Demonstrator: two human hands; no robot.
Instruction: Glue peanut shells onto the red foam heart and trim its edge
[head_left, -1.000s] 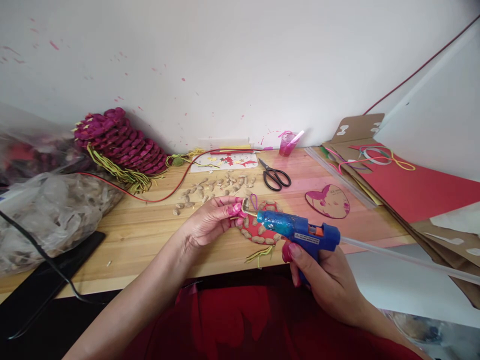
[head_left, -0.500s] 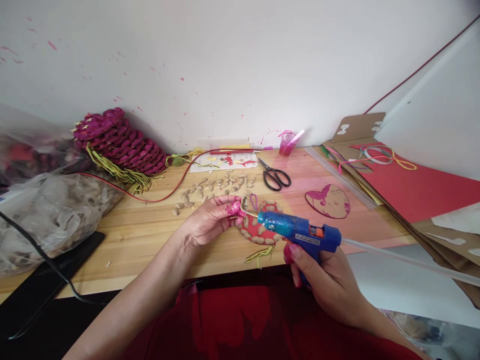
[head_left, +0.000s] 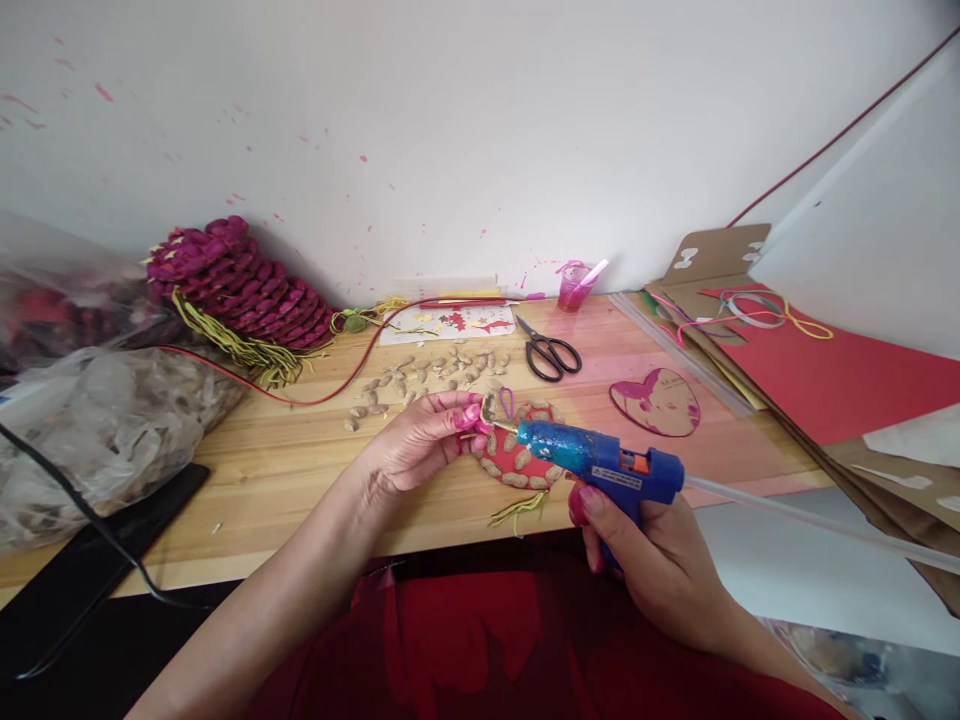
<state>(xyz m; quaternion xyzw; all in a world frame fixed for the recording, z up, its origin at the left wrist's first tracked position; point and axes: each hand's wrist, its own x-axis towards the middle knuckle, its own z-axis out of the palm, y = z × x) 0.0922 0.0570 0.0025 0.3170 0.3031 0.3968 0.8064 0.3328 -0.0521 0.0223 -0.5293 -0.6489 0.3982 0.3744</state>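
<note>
My left hand [head_left: 424,440] pinches a peanut shell [head_left: 489,408] between pink-stained thumb and fingers. Wrapped round the handle of a blue glue gun [head_left: 604,463], my right hand [head_left: 652,560] points its nozzle at the shell; the tip is at the shell's edge. A clear glue stick [head_left: 795,517] runs out of the gun's back. Below both hands lies a red heart-shaped piece [head_left: 517,461] bordered with peanut shells, partly hidden by the gun. It has a purple loop [head_left: 507,403] at its top and yellow-green tassel threads [head_left: 520,508] at its bottom.
Loose peanut shells [head_left: 420,372] lie behind my left hand. Black scissors [head_left: 551,352], a cup of pink paint [head_left: 576,288] and a cardboard heart [head_left: 656,402] are farther back. Bundled magenta shells [head_left: 240,285] and a plastic bag [head_left: 112,430] sit left; red card [head_left: 847,365] lies right.
The glue gun has shifted very slightly to the right, its nozzle still by the shell. My left hand stays practically in place.
</note>
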